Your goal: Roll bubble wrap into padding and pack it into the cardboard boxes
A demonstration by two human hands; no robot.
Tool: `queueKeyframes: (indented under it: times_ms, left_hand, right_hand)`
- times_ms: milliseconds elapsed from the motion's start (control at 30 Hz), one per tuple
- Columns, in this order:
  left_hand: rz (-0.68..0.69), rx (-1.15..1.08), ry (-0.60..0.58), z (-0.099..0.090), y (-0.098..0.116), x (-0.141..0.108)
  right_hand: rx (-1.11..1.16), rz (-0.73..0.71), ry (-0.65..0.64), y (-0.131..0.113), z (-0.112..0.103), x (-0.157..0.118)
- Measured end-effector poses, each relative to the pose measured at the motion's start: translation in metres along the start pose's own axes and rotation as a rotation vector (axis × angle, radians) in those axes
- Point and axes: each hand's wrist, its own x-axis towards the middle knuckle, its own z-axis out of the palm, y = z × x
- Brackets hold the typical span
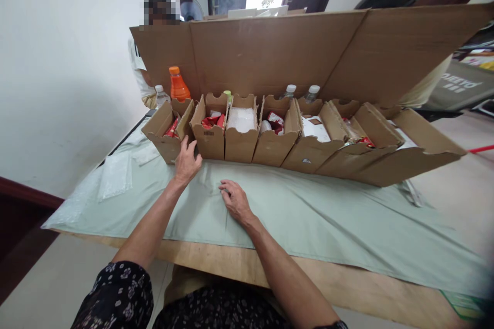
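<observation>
My left hand (187, 161) is at the front right corner of the leftmost cardboard box (164, 141), its fingers apart and nothing held. Inside that box lies a red packet (172, 127). My right hand (234, 198) rests over the green cloth (309, 205), fingers spread and loosely bent, holding nothing. In front of it stands a row of several open cardboard boxes. One holds red packets (213, 121), another white bubble wrap (242, 119), another a dark red packet (276, 122), and one further right a white item (315, 128).
A tall cardboard panel (262, 54) stands behind the boxes. Before it are an orange bottle (179, 85) and several clear bottles. Bubble wrap (116, 176) lies on the left of the cloth. A person (138, 69) is behind the panel at left, another partly visible at right.
</observation>
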Motion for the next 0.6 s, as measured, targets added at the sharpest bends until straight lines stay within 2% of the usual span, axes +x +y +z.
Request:
queueKeyframes:
  times_ms: [367, 600]
  left_hand:
    - [-0.023, -0.037, 0.127, -0.011, -0.049, -0.002]
    - [-0.055, -0.069, 0.157, -0.017, -0.050, -0.003]
  right_hand:
    - [-0.009, 0.005, -0.005, -0.004, -0.003, 0.000]
    - [-0.017, 0.007, -0.016, -0.004, -0.003, 0.001]
